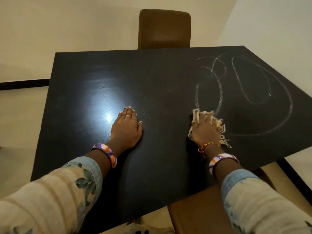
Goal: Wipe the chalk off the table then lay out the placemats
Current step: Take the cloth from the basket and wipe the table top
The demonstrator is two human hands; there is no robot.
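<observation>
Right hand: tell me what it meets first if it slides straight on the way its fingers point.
The right hand, pressing the fringed cloth flat, would probably first meet the chalk loop just beyond the cloth's far edge on the table.

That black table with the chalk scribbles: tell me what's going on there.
A person is wiping white chalk loops off a black rectangular table. The right hand presses a fringed cream cloth flat at the near edge of the drawing, most of which remains. The left hand rests flat on the bare tabletop beside a light glare. A brown padded chair stands at the far side. No placemats are in view.
</observation>
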